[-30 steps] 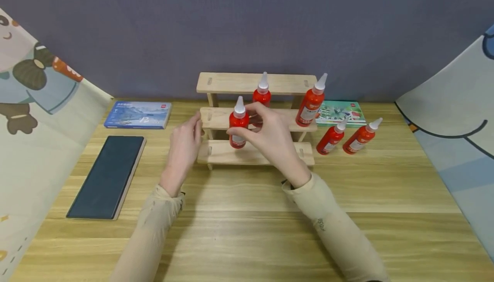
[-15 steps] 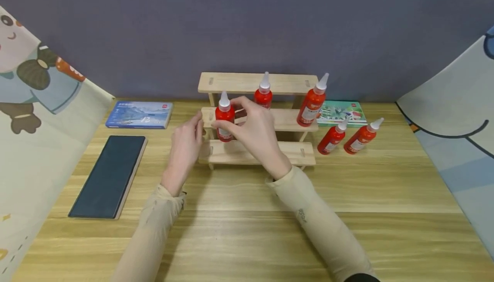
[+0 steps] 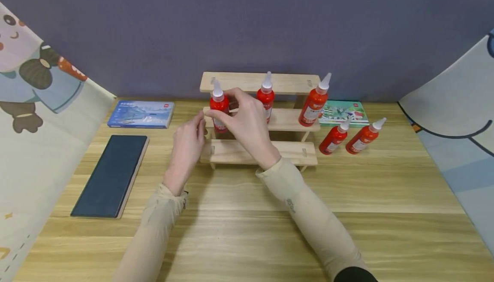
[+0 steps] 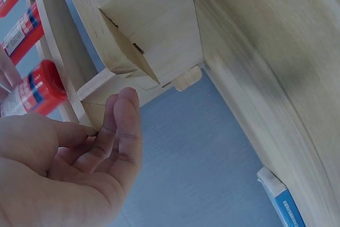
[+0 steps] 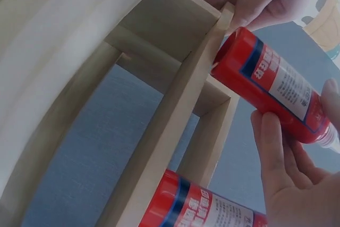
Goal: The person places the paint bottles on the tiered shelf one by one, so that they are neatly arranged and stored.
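Observation:
My right hand (image 3: 250, 123) grips a red bottle (image 3: 219, 107) with a white pointed nozzle, thumb on one side and fingers on the other. The bottle is upright at the left end of the middle tier of a small wooden three-tier shelf (image 3: 231, 153). Whether its base touches the board, I cannot tell. My left hand (image 3: 188, 141) pinches the left end of that middle board between thumb and fingers, seen closely in the left wrist view. Two similar bottles stand on the middle tier, one near its centre (image 3: 266, 97) and one at its right end (image 3: 314, 104).
Two more red bottles, one nearer (image 3: 333, 138) and one farther right (image 3: 362, 138), stand on the table right of the shelf. A green box (image 3: 343, 112) lies behind them. At the left lie a blue box (image 3: 141, 114) and a dark flat tablet-like slab (image 3: 109, 177).
My right hand has carried the bottle left and slightly back, from near the shelf's middle to the left end of the middle tier. My left hand keeps its hold on the shelf.

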Tool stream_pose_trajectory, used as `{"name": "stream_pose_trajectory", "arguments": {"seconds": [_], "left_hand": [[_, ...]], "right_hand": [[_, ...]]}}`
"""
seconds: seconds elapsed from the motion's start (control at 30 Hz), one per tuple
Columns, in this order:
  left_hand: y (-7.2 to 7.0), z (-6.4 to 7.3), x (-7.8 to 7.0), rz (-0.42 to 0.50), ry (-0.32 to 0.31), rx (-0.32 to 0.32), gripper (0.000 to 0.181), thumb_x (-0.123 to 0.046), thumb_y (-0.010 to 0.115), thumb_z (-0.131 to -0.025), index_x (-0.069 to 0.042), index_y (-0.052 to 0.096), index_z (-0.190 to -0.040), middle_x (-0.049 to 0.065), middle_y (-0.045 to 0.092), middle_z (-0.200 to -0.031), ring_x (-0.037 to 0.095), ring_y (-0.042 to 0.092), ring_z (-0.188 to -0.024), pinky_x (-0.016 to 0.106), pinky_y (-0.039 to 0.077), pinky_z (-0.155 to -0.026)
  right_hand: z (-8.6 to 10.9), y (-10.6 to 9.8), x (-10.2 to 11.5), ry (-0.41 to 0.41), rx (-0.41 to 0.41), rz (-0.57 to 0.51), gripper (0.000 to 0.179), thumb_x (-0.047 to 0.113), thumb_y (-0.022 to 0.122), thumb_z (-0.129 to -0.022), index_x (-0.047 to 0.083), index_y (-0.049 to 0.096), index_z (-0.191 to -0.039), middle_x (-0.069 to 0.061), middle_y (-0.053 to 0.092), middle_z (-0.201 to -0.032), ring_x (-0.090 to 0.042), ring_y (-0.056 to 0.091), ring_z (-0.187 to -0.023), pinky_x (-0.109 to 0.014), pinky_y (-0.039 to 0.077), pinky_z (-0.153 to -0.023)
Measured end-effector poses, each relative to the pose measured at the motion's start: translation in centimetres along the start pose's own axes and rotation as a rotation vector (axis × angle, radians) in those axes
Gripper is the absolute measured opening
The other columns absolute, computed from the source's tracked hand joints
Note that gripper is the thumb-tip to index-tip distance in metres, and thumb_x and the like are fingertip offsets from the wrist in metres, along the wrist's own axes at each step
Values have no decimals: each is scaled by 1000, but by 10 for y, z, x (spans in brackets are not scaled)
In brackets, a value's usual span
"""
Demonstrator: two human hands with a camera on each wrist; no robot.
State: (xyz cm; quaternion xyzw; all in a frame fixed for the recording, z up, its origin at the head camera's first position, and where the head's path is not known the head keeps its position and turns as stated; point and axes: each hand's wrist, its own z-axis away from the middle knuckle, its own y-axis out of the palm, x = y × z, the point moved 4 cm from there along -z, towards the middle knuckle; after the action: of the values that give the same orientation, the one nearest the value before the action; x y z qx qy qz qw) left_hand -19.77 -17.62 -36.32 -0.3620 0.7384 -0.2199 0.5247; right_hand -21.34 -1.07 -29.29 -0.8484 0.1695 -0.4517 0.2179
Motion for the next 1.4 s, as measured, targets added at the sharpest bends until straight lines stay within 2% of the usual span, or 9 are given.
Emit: {"name": "stream_pose_trajectory", "arguments": {"seconds": [0.3, 0.57, 1.0, 1.2, 1.4], "left_hand": [[-1, 0, -1, 0, 20, -10, 34, -3, 53, -111, 12, 62, -140, 25, 74, -88, 38, 72, -74, 50, 61, -62], [1, 0, -1, 16, 15, 6, 34, -4, 53, -112, 11, 61, -141, 24, 74, -88, 36, 71, -71, 47, 61, -59], [1, -1, 0, -4, 22, -2, 33, -3, 53, -111, 13, 63, -138, 24, 74, -86, 38, 72, -73, 52, 61, -64], [1, 0, 0, 16, 10, -4, 32, -3, 54, -111, 13, 64, -137, 25, 75, -88, 39, 73, -75, 54, 62, -67], [0, 0, 1, 30, 9, -5, 33, -3, 53, -111, 13, 63, -138, 26, 74, -89, 39, 72, -74, 50, 61, -61]], "right_hand": [[-11, 7, -1, 0, -15, 20, 51, 34, 93, -86, 2, 73, -120, -10, 79, -109, -18, 76, -87, -25, 61, -78], [-15, 12, -5, 34, -16, 27, 51, 35, 92, -87, 3, 72, -121, -9, 78, -108, -17, 74, -87, -26, 61, -79], [-17, 17, -7, 32, -25, 51, 56, 41, 92, -87, 4, 71, -123, -7, 77, -109, -17, 73, -87, -26, 59, -78], [-11, 10, -3, 32, -24, 11, 66, 40, 93, -85, 2, 67, -133, -10, 75, -122, -23, 73, -104, -29, 61, -88], [4, -7, 11, -15, -39, -72, 65, 31, 95, -85, 0, 66, -136, -13, 72, -133, -22, 71, -120, -28, 59, -100]]}}
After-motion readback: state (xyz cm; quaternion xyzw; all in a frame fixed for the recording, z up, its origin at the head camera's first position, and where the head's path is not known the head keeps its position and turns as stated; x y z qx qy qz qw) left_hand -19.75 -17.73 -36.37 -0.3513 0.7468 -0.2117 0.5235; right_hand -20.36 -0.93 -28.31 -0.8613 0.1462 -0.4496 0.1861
